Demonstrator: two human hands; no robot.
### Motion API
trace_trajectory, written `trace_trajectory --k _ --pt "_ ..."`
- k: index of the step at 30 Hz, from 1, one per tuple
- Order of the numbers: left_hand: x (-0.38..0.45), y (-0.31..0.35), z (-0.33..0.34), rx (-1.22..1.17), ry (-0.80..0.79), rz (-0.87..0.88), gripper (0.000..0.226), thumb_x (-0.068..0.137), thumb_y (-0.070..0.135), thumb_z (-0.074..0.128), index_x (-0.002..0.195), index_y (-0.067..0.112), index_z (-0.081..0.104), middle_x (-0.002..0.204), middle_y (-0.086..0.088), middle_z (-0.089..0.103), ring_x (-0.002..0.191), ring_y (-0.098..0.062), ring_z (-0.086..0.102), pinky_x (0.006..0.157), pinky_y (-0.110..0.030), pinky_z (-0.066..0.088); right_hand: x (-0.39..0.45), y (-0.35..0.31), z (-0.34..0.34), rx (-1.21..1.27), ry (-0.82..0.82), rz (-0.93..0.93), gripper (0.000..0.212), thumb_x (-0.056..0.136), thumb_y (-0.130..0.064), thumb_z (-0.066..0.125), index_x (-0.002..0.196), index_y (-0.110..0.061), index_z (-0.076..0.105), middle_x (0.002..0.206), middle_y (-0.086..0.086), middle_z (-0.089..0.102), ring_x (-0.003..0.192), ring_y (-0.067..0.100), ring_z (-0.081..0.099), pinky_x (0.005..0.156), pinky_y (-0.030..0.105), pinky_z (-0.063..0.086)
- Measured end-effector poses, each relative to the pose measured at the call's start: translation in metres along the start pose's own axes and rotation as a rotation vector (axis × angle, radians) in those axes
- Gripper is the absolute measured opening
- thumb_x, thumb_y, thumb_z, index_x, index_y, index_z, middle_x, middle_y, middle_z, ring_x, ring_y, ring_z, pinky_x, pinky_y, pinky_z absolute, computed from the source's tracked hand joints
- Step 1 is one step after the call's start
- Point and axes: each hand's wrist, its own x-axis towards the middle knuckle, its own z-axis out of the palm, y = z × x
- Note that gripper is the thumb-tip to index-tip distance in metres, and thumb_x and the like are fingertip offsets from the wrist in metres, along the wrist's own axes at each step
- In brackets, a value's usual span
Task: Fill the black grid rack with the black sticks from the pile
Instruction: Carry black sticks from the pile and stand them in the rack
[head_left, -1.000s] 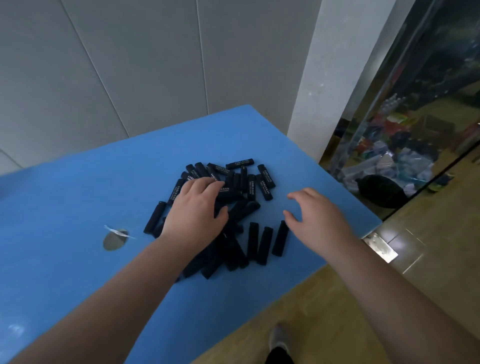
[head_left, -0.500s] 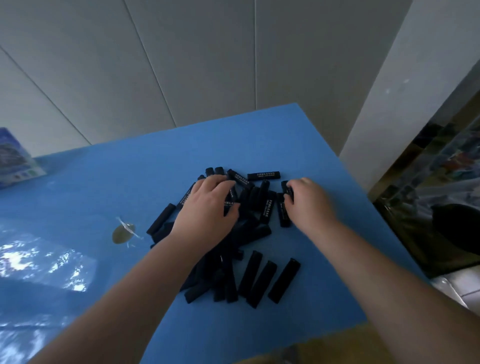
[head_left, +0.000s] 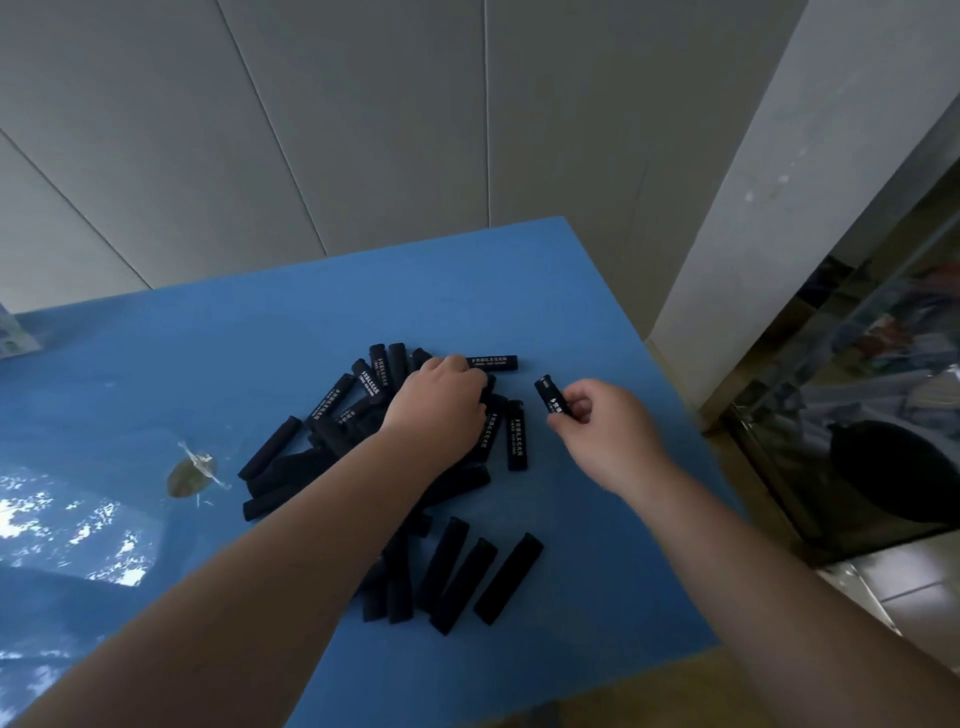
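Black, short, square-edged sticks with white lettering lie in a loose pile (head_left: 363, 447) on the blue matte tabletop (head_left: 260, 338), some crossing one another and a few lying side by side at the near edge of the heap. The right hand (head_left: 605, 436) is off to the right of the pile, its thumb and fingers curled round one black stick (head_left: 551, 395) that it holds tilted, clear of the others and lifted off the table. The left hand (head_left: 439, 410) lies palm down on the far right part of the pile, its fingers bent over the sticks beneath; its fingertips are hidden, so whether it actually grips one cannot be told. One lettered stick (head_left: 493, 362) lies crosswise just beyond its knuckles. To the left of the pile, well apart from it, a small round greyish patch (head_left: 187, 475) shows on the table, perhaps a hole or a mark; the view is too blurred to say. The grid rack does not show in this view.
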Motion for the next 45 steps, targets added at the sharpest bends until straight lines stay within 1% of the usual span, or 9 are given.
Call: trace_trajectory --k 4,21,23,26,30,33,37,41,45 --pt "0.008 0.010 0.001 0.017 -0.046 -0.038 0.013 0.093 0.028 0.055 0.098 0.016 0.051 0.110 -0.005 0.054 0.106 -0.028 0.051 0.085 -0.038 0.046 -0.010 -0.002 -0.009 0.104 -0.005 -0.015 0.009 0.090 -0.023 0.070 0.096 -0.024 0.063 0.081 -0.015 0.061 0.074 0.004 0.058 0.072 0.026 0.048" --pt "0.006 0.025 -0.003 0.021 -0.052 -0.220 0.013 0.087 0.018 0.057 0.076 0.014 0.051 0.077 -0.001 0.056 0.066 -0.018 0.052 0.052 -0.030 0.041 -0.020 -0.009 -0.020 0.154 -0.050 -0.071 0.011 0.091 -0.023 0.070 0.101 -0.023 0.066 0.086 -0.012 0.064 0.079 0.005 0.061 0.078 0.029 0.054" --pt "0.004 0.021 -0.004 -0.094 -0.029 -0.251 0.010 0.085 0.022 0.059 0.089 0.013 0.058 0.086 -0.001 0.061 0.075 -0.020 0.058 0.058 -0.032 0.048 -0.020 -0.011 -0.019 0.181 -0.054 -0.074 0.011 0.091 -0.023 0.071 0.100 -0.023 0.066 0.087 -0.011 0.065 0.081 0.007 0.063 0.080 0.032 0.055" --pt "-0.005 0.016 -0.015 -0.366 0.064 -0.265 0.029 0.082 0.027 0.062 0.111 0.023 0.064 0.095 0.007 0.065 0.082 -0.013 0.061 0.063 -0.026 0.047 -0.020 -0.014 -0.019 0.215 -0.081 -0.086 0.010 0.090 -0.023 0.072 0.099 -0.024 0.067 0.087 -0.010 0.067 0.082 0.007 0.064 0.082 0.033 0.056" --pt "-0.026 0.011 -0.039 -0.873 0.074 -0.295 0.016 0.086 0.016 0.062 0.097 0.025 0.071 0.078 0.012 0.070 0.060 0.002 0.063 0.053 -0.016 0.047 -0.020 -0.020 -0.016 0.289 -0.124 -0.076 0.009 0.089 -0.025 0.072 0.098 -0.025 0.068 0.090 -0.008 0.070 0.082 0.008 0.066 0.083 0.033 0.057" --pt "-0.045 -0.006 -0.042 -1.136 -0.010 -0.301 0.010 0.090 0.017 0.066 0.091 0.026 0.071 0.079 0.006 0.072 0.067 -0.004 0.067 0.065 -0.022 0.054 -0.022 -0.029 -0.011 0.311 -0.159 -0.094 0.006 0.090 -0.026 0.072 0.095 -0.026 0.067 0.090 -0.008 0.070 0.084 0.009 0.067 0.084 0.033 0.057" --pt "-0.071 -0.036 -0.033 -1.166 0.079 -0.341 0.007 0.085 0.033 0.072 0.092 0.032 0.071 0.090 0.005 0.073 0.089 -0.017 0.069 0.085 -0.035 0.056 -0.029 -0.049 0.000 0.311 -0.218 -0.144 0.005 0.090 -0.027 0.072 0.093 -0.025 0.068 0.088 -0.007 0.071 0.083 0.011 0.068 0.081 0.034 0.057" --pt "-0.105 -0.061 -0.037 -1.283 0.181 -0.360 0.005 0.091 0.013 0.068 0.095 0.015 0.069 0.087 0.001 0.069 0.079 -0.011 0.061 0.075 -0.026 0.050 -0.037 -0.078 0.022 0.338 -0.295 -0.179 0.007 0.088 -0.028 0.074 0.091 -0.024 0.070 0.086 -0.005 0.074 0.083 0.013 0.070 0.085 0.039 0.058" --pt "-0.156 -0.097 -0.043 -1.371 0.281 -0.410 0.012 0.089 0.008 0.069 0.089 0.020 0.070 0.089 -0.001 0.068 0.084 -0.013 0.063 0.084 -0.029 0.053 -0.058 -0.117 0.053 0.357 -0.408 -0.236 0.005 0.088 -0.026 0.075 0.091 -0.024 0.071 0.086 -0.005 0.075 0.083 0.013 0.072 0.087 0.042 0.059"
